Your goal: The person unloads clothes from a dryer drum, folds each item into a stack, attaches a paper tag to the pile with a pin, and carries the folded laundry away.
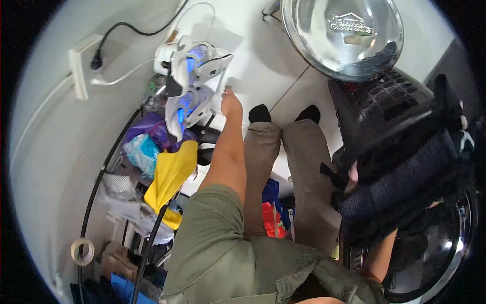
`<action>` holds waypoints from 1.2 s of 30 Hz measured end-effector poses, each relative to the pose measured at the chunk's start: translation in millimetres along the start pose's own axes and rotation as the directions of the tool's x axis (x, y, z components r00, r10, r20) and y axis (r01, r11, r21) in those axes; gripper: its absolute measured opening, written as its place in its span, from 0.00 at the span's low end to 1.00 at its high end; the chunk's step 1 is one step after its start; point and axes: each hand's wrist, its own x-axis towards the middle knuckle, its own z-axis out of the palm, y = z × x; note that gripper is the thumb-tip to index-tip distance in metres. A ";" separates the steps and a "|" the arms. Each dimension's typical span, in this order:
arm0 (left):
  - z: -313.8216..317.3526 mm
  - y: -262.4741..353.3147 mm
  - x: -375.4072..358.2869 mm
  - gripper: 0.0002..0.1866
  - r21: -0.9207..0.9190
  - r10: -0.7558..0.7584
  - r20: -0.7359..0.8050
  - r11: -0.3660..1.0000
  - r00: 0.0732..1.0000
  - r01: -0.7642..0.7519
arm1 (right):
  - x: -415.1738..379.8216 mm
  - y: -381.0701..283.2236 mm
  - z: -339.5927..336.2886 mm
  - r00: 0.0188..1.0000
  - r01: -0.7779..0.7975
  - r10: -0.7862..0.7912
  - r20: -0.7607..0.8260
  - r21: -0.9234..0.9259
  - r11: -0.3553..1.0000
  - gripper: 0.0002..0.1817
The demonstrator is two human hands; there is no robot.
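My left hand (231, 105) reaches out over the white tiled floor, fingers stretched away from me and seemingly holding nothing. Just left of it is a white plastic device (195, 86) with curved panels and glowing blue lights. My right forearm (380, 256) goes in under a bundle of dark cloth (400, 172); the hand itself is hidden there. That cloth, part of it ribbed navy, lies beside and partly over a black plastic crate (377, 99) with a grid of holes.
A shiny round metal basin (344, 38) rests beyond the crate. At left, a black-framed rack (93, 192) holds a yellow cloth (172, 169), purple and blue bags, and a tape roll (82, 252). Cords run from a wall power strip (81, 66). My socked feet (259, 113) stand between.
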 end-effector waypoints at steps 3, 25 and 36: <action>25.7 -0.5 29.1 0.11 0.020 0.054 -0.040 0.998 0.998 -0.054 | -0.7 0.0 9.5 1.000 0.024 -0.024 -0.014 0.001 1.000 0.35; -349.9 190.8 -421.3 0.09 -0.862 0.965 0.010 0.140 0.261 -0.486 | -16.2 -118.4 -155.8 0.856 -0.473 0.487 0.175 0.644 0.601 0.19; -332.1 272.3 -464.6 0.08 -0.935 0.968 0.136 0.197 0.212 -0.295 | 36.7 -91.7 -186.0 0.725 -0.585 0.536 0.433 0.798 0.146 0.10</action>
